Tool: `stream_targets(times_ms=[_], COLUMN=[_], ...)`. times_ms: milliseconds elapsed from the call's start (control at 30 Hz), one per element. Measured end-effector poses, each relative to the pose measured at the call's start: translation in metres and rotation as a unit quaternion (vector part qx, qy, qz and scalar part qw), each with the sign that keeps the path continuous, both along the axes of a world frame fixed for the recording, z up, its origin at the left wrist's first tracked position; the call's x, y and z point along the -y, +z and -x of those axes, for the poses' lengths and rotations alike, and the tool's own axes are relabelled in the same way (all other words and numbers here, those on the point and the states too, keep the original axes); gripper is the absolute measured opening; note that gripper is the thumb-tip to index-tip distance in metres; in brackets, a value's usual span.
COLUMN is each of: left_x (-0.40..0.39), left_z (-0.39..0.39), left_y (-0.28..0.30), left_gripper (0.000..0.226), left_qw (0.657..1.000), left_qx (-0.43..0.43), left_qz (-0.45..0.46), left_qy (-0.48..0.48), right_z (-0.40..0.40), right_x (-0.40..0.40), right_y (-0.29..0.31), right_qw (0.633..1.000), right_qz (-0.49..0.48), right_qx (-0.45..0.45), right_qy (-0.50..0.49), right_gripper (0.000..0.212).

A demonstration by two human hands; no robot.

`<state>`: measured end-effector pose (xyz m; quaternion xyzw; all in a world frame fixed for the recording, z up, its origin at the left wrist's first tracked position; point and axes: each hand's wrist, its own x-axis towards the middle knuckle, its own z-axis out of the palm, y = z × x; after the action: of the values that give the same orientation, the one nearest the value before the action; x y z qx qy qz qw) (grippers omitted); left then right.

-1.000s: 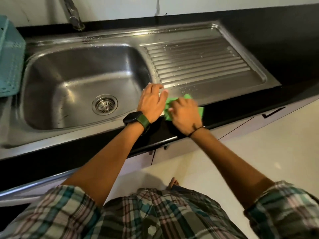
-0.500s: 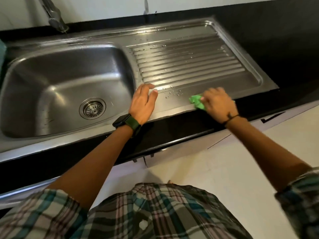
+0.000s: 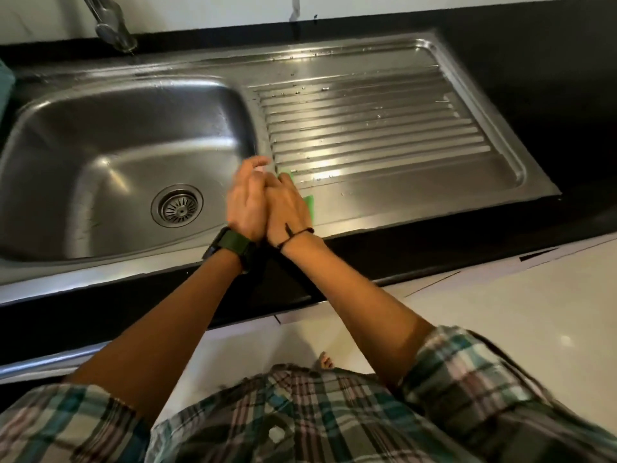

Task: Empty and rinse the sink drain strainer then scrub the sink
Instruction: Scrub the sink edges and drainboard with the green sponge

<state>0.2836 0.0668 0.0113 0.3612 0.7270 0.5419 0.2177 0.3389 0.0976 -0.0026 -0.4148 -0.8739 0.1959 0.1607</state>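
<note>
since the drain strainer sits seated in the drain at the bottom of the basin and looks free of scraps from up here, i judge the emptying and rinsing part done, though its slots are too small for me to swear nothing clings between them. what i am on is the scrubbing. my right hand presses a green scrub pad onto the steel at the near left corner of the ribbed drainboard, just beside the basin's right rim; only slivers of green show past the knuckles, and with the fingers hidden i cannot tell whether they curl round the pad or lie flat on it. my left hand is right up against it, the two touching along their inner edges, fingers fairly straight and blurred, holding nothing i can make out. water beads and specks lie scattered over the drainboard ribs and along the back ledge near the tap, so i reckon that surface is only partly worked. the sink basin itself gleams but shows dull streaks on its floor, and i'd guess it wants a pass too, then a rinse. the black tabletop around it looks dry.
</note>
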Motion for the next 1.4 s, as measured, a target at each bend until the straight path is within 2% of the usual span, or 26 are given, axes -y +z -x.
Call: stream_targets(times_ms=[67, 133, 200, 333, 400, 467, 533, 600, 733, 867, 1000, 1067, 1200, 1333, 1400], left_x=[0.002, 0.003, 0.003, 0.005, 0.005, 0.004, 0.003, 0.001, -0.003, -0.002, -0.002, -0.009, -0.034, -0.055, -0.061], left_z=[0.003, -0.003, -0.008, -0.003, -0.003, -0.005, -0.006, -0.008, -0.009, -0.007, -0.012, -0.013, -0.007, -0.012, -0.015], left_y=[0.002, 0.004, 0.004, 0.004, 0.005, 0.006, 0.006, 0.005, 0.0, 0.002, 0.005, 0.007, 0.01, 0.007, 0.001], left_gripper=[0.044, 0.043, 0.043, 0.046, 0.047, 0.044, 0.042, 0.044, 0.042, 0.038, 0.037, 0.039, 0.046, 0.064, 0.066], left_qw=[0.999, 1.0, 0.995, 0.999, 0.999, 0.998, 0.998, 0.998, 0.997, 0.995, 0.993, 0.984, 0.943, 0.913, 0.897], left_qx=[0.029, -0.019, -0.065, 0.017, 0.027, 0.037, 0.046, 0.041, 0.017, 0.051, -0.024, -0.066, -0.159, -0.176, -0.196], left_qz=[-0.005, 0.013, 0.031, 0.022, 0.024, 0.013, 0.002, 0.009, 0.017, -0.016, -0.019, -0.019, 0.002, -0.005, 0.007], left_qy=[0.038, -0.016, -0.066, -0.036, -0.036, -0.042, -0.043, -0.048, -0.08, -0.078, -0.115, -0.167, -0.294, -0.367, -0.397], right_z=[0.003, -0.02, -0.054, -0.162, -0.213, -0.231, -0.219, -0.189, -0.092, -0.022, -0.017, -0.026, -0.089, -0.188, -0.212], right_x=[-0.003, -0.018, -0.039, -0.117, -0.151, -0.165, -0.163, -0.144, -0.07, -0.021, -0.017, -0.022, -0.059, -0.13, -0.153], right_y=[-0.001, 0.001, 0.001, 0.008, 0.012, 0.012, 0.011, 0.011, 0.006, 0.006, 0.006, 0.008, 0.013, 0.019, 0.021], right_qw=[0.997, 0.991, 0.99, 0.997, 0.99, 0.98, 0.969, 0.971, 0.994, 0.997, 0.998, 0.998, 0.996, 0.97, 0.952], right_qz=[-0.014, -0.032, -0.049, -0.06, -0.052, -0.05, -0.045, -0.049, -0.033, -0.052, 0.034, 0.034, -0.041, -0.001, 0.024], right_qx=[0.007, 0.016, 0.022, 0.055, 0.082, 0.084, 0.097, 0.101, 0.064, 0.046, -0.013, -0.006, 0.081, 0.102, 0.115], right_qy=[0.074, 0.132, 0.134, -0.006, -0.106, -0.172, -0.221, -0.214, -0.083, 0.026, 0.055, 0.059, 0.007, -0.219, -0.282], right_gripper=[0.026, 0.025, 0.027, 0.025, 0.025, 0.027, 0.028, 0.027, 0.021, 0.023, 0.029, 0.036, 0.031, 0.029, 0.031])
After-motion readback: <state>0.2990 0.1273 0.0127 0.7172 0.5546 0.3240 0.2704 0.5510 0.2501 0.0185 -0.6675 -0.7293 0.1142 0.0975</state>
